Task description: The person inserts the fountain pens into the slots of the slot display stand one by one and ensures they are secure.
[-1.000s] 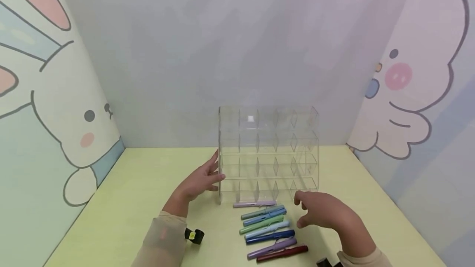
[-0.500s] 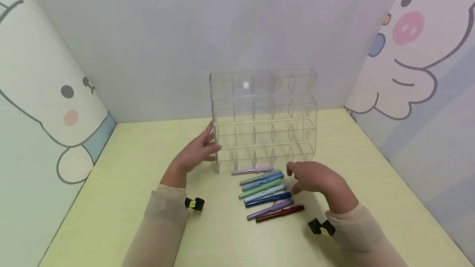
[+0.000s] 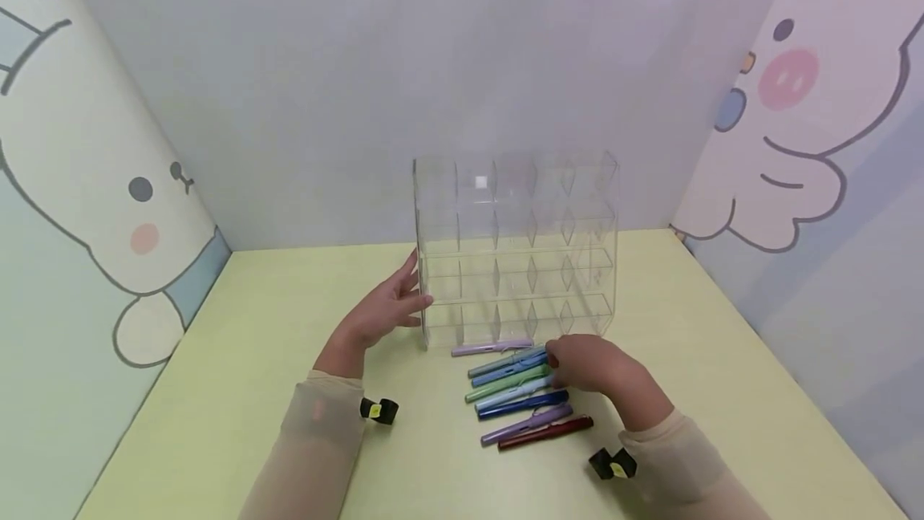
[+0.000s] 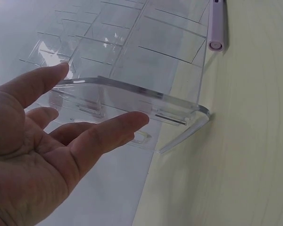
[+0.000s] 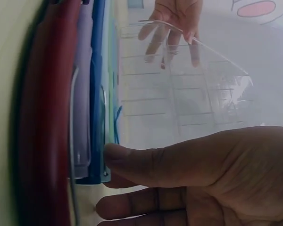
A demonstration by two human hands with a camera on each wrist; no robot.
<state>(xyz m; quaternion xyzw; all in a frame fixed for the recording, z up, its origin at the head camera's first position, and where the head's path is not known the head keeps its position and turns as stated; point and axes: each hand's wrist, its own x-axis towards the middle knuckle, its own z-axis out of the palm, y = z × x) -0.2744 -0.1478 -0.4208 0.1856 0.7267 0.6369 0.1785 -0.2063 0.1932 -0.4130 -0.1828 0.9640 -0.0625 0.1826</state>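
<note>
The right hand [image 3: 593,366] is at the clip ends of the capped pens [image 3: 520,393] lying before the clear compartment rack [image 3: 514,252], grip undeterminable, the left hand [image 3: 382,310] spread at the rack's side; pens appear light, rigid, slick, best pinched mid-barrel, and the right wrist view exposes lower fingers [image 5: 141,202] the head view hides

In the head view my right hand [image 3: 593,367] hides the right end of the light-blue pen [image 3: 514,396], and I cannot tell whether my fingertips pinch anything. In the right wrist view the dark red pen [image 5: 49,117] is blurred and cropped. The left wrist view's top edge cuts the lilac pen [image 4: 217,26] and clear rack [image 4: 151,92].
</note>
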